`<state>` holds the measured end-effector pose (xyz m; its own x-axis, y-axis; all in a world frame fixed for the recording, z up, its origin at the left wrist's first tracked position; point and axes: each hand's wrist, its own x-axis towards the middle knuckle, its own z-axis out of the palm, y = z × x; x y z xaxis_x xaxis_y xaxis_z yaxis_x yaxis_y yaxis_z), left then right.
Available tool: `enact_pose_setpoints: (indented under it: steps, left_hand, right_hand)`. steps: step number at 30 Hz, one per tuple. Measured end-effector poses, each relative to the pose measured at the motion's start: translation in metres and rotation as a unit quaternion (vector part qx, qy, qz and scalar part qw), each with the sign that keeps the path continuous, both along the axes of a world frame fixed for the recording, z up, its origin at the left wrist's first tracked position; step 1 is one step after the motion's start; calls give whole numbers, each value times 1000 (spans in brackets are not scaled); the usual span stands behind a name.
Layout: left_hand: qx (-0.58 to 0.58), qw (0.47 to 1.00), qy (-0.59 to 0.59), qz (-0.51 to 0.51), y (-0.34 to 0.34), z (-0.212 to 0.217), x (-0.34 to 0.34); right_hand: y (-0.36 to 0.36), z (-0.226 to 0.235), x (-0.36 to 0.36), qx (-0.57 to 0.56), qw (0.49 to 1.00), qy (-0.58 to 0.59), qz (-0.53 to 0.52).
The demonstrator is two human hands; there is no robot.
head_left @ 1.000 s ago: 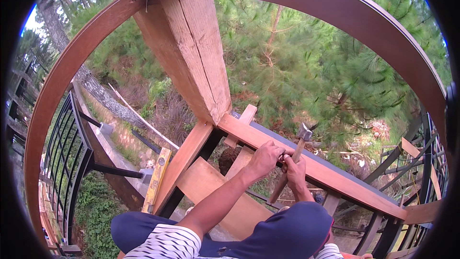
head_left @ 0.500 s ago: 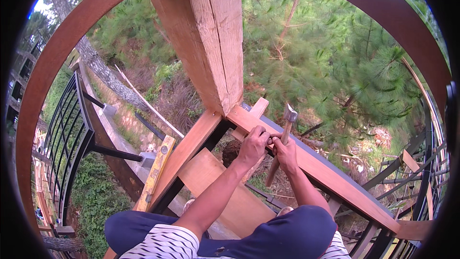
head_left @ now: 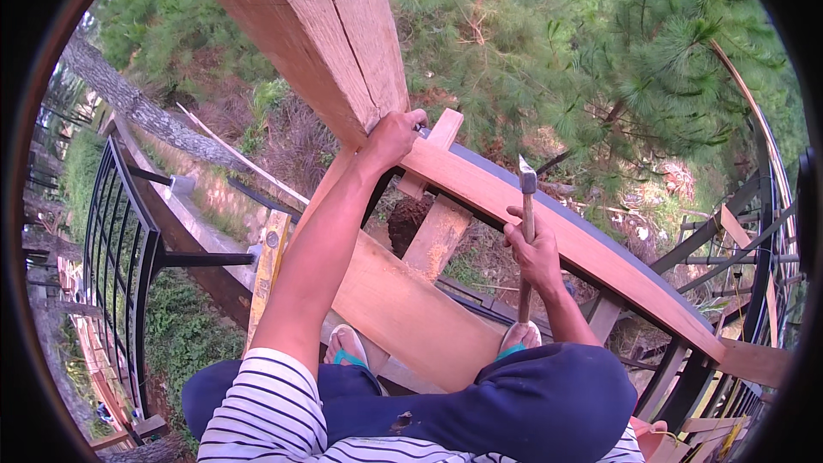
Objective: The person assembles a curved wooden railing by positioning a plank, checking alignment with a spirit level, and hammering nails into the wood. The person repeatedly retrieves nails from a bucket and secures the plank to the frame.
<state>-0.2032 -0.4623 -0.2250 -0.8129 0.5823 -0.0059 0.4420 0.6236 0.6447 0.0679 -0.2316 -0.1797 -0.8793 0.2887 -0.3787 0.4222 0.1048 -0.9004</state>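
Observation:
My right hand [head_left: 536,250] grips a hammer [head_left: 527,206] by its wooden handle, its metal head pointing up, over the inner edge of the wooden rail board [head_left: 549,223]. At the foot of a thick, cracked wooden post [head_left: 343,43], my left hand [head_left: 393,141] is closed, with its fingertips at the far right side of the post. A small dark thing shows at those fingertips, too small to name. Just right of that hand, a short wooden piece [head_left: 443,130] sticks out across the rail.
A wide plank [head_left: 403,300] lies below my knees, beside my sandalled feet. A yellow spirit level [head_left: 271,261] leans at the left. Black metal railing [head_left: 124,266] stands further left. Past the rail, the ground drops to pines [head_left: 651,60] and scaffold-like poles [head_left: 729,240].
My left hand has moved away from my right hand, leftward and up to the post's foot. My right hand has shifted slightly right, now holding the hammer more upright. The view has shifted.

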Motion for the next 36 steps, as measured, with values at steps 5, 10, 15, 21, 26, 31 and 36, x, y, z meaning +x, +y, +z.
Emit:
enact_pose_setpoints:
  steps: [5,10,15,21,26,31,36]
  left_hand:
    - [-105,992,41,-57,20,-6,-17]
    - [-189,976,65,-91,31,3,-14]
    - [-152,984,38,-85,16,-1,-3]
    - [-108,991,47,-70,12,0,15]
    - [-78,992,71,-69,5,-15,14]
    - [-101,991,46,-74,4,-27,9]
    - [-93,990,104,23,-8,-45,31]
  right_hand:
    - [7,-14,22,-10,999,-39,10]
    - [13,-25,33,-5,999,-20,29]
    - [7,-10,37,12,999,-26,43]
    - [4,-2,39,11,999,-23,25]
    - [3,-9,38,5,999,-22,31]
    - [1,-13,30,4,999,-32,31]
    - [-7,-18,26,56,997,-1,60]
